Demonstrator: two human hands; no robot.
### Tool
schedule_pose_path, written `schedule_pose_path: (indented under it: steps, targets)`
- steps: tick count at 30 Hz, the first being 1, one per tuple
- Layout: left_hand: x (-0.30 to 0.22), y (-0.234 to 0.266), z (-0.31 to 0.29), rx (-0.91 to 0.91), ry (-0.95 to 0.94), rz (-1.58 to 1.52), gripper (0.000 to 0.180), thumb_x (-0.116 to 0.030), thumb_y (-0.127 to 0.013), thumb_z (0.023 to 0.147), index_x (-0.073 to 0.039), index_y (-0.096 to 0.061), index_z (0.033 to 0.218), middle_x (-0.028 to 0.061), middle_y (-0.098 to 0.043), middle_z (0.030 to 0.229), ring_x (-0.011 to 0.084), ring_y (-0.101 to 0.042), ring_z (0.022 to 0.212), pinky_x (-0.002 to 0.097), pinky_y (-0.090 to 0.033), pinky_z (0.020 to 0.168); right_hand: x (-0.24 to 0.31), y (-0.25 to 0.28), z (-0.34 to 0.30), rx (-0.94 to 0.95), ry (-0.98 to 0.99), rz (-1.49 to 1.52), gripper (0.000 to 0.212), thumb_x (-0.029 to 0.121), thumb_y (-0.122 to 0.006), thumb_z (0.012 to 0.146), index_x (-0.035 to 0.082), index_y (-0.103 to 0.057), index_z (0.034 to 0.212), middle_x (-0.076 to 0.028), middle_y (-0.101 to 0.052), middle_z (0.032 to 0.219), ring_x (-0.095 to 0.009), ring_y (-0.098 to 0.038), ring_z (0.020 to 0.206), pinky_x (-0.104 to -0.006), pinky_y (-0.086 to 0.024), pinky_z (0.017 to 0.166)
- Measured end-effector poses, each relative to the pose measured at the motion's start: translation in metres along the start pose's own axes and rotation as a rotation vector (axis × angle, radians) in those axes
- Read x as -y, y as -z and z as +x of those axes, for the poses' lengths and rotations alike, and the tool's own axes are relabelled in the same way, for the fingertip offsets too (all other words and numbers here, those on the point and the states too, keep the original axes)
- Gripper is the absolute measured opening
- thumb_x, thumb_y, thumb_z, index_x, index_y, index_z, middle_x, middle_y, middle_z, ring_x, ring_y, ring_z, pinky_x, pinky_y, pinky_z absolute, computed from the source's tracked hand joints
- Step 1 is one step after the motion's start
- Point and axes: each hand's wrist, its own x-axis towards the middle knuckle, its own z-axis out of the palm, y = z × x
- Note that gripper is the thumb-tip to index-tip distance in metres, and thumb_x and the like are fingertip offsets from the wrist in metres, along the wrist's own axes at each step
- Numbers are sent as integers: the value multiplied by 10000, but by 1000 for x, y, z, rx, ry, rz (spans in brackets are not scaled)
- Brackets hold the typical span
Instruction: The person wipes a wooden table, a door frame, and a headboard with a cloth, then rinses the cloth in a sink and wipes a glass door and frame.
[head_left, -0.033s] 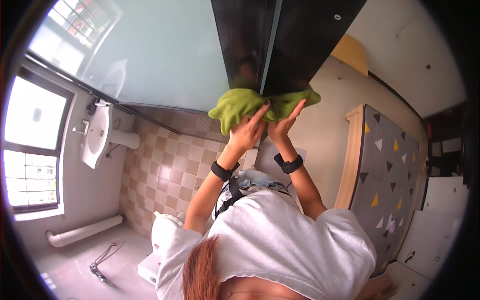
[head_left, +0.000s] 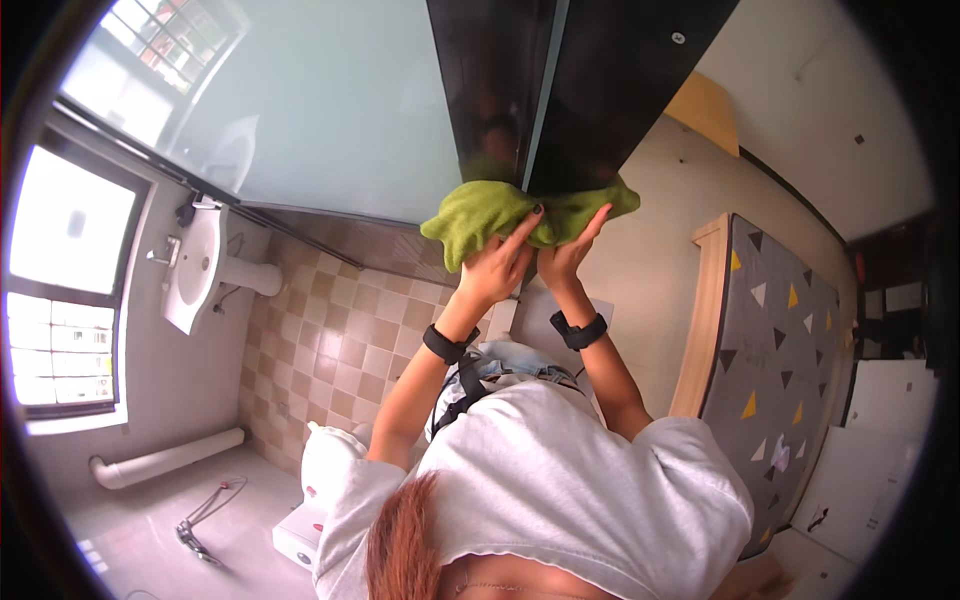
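A bunched green cloth (head_left: 478, 218) is spread across the lower part of a glossy dark door frame (head_left: 488, 90), straddling the pale strip that runs down its middle. My left hand (head_left: 492, 270) holds the cloth's left portion, one finger stretched up over it. Beside it, my right hand (head_left: 560, 258) keeps hold of the right portion, fingers pointing up and right. Both hands press the cloth toward the dark surface; the folds hide some of the fingers. Black bands circle both wrists.
Left of the frame is a frosted glass panel (head_left: 340, 110). Beyond it are a white sink (head_left: 192, 275), checkered floor tiles (head_left: 335, 340), a white pipe (head_left: 170, 466) and a shower head (head_left: 196, 543). At right stands a bed with a grey triangle-patterned mattress (head_left: 765, 350).
Hardly anything differs: the whole view has shifted very slightly, while both hands and the cloth keep their place against the dark frame.
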Motion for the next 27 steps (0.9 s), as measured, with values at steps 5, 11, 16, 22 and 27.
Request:
schedule_pose_path:
  steps: [5, 11, 16, 22, 27]
  targets:
    - [-2, -14, -18, 89, 78, 73, 562, -156, -617, 803, -164, -466, 1344, 169, -552, 1138, 353, -521, 1058, 423, -378, 939, -17, 7, -35, 71, -88, 45, 821, 109, -591, 840, -58, -35, 1420, -306, -346, 1324, -414, -426, 1191, -456, -311, 1018]
    - [-6, -39, -49, -54, 66, 218, 559, -149, -564, 832, -218, -431, 1371, 137, -561, 902, 325, -562, 885, 423, -445, 797, -42, 27, -50, 277, 17, 78, 654, 76, -515, 866, -57, -177, 1409, -294, -431, 1256, -449, -445, 1134, -463, -372, 946]
    - [-28, -69, -103, -18, 333, 130, 567, -17, -526, 806, -153, -445, 1350, 170, -579, 953, 354, -563, 899, 437, -438, 784, -43, 57, -64, 486, -47, 151, 628, 0, -467, 862, -5, -200, 1430, -303, -402, 1288, -479, -426, 1142, -472, -373, 955]
    - [-57, -99, -127, -258, 211, 247, 552, 28, -535, 809, -13, -398, 1342, 234, -577, 1064, 416, -548, 961, 491, -406, 884, -53, 112, -80, 543, -79, 172, 642, 14, -494, 855, -24, -193, 1421, -308, -382, 1308, -477, -386, 1202, -468, -346, 995]
    - [-105, -82, -101, -544, 189, 354, 437, 15, -599, 755, 11, -511, 1184, 175, -610, 1096, 388, -547, 984, 458, -387, 910, -64, 133, -65, 186, -119, 371, 598, 43, -564, 851, -48, -269, 1363, -243, -353, 1346, -376, -356, 1255, -428, -256, 1050]
